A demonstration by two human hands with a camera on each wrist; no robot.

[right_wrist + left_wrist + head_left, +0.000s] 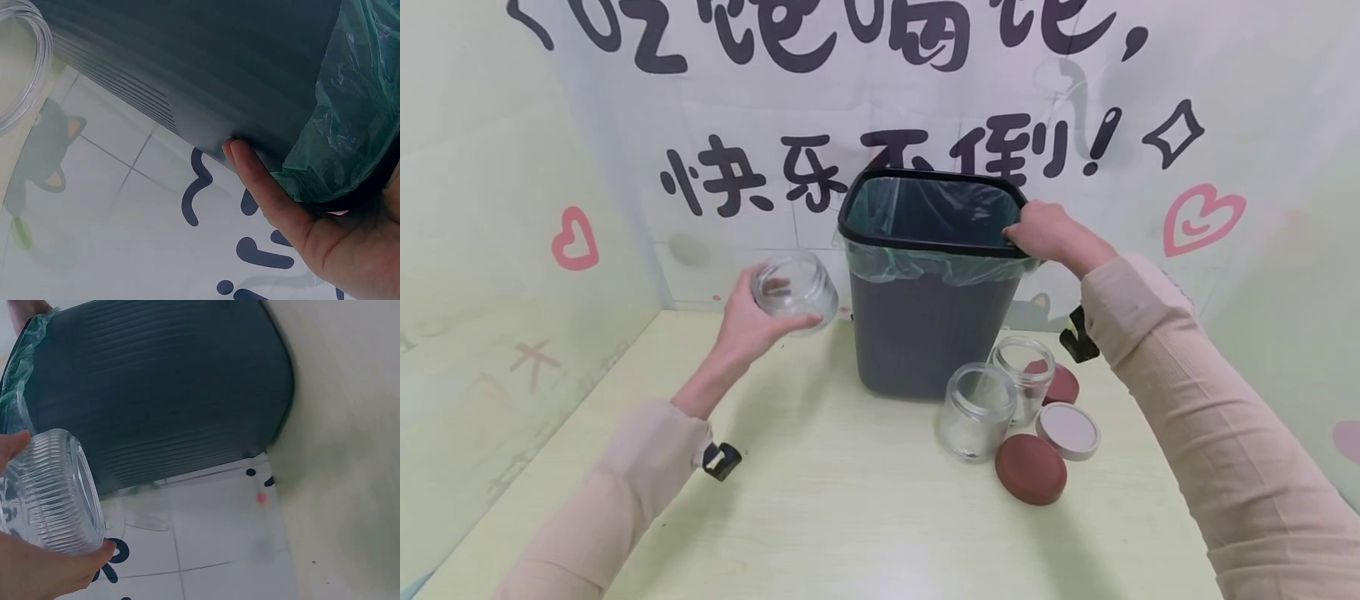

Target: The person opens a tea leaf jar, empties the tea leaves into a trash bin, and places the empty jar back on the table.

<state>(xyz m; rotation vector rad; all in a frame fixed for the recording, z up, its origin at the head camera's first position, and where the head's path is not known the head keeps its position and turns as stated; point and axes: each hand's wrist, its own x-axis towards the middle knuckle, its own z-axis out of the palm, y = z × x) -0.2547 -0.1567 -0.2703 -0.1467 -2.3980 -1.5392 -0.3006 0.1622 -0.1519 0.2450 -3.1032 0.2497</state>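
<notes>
My left hand (747, 323) grips a clear jar (805, 292) by its sides, up in the air left of the trash bin. In the left wrist view the jar (59, 494) shows ribbed sides and lies tilted between thumb and fingers. The dark grey trash bin (928, 333) stands upright on the table, a thin green bag (898, 268) folded over its black rim. At the rim's right corner my right hand (1047, 231) holds on. Seen from the right wrist, fingers (259, 181) lie along the bin's outer wall just below the rim.
Two open clear jars (977, 417) (1026, 358) stand at the bin's front right. Beside them on the table (820, 517) lie two dark red lids (1032, 469) (1063, 385) and a whitish lid (1067, 429). A printed sheet (737, 100) hangs behind the bin.
</notes>
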